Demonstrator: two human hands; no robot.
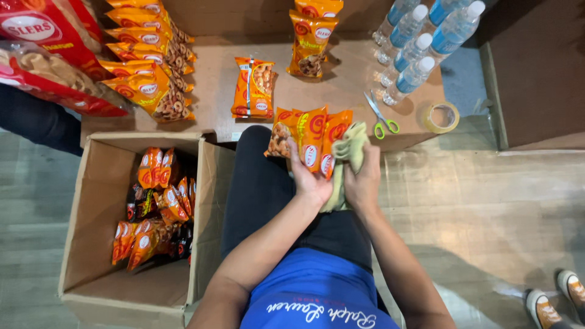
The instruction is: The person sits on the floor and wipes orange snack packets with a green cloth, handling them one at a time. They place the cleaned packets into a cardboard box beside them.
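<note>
My left hand [309, 180] grips the orange snack packets [308, 139], right hand [364, 183] clamps the cloth [348, 155]; a loose fan could slip floorward

Left hand [311, 176] grips a fan of orange snack packets [308, 139], right hand [364, 183] presses a pale cloth [348, 152] against them, open cardboard box [91, 201] of packets just left of the knees.

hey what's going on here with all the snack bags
A seated person holds a bunch of orange snack packets in the left hand and a pale cloth in the right hand. An open cardboard box at their left is partly filled with packets. More packets, water bottles, scissors and a tape roll lie ahead.
</note>
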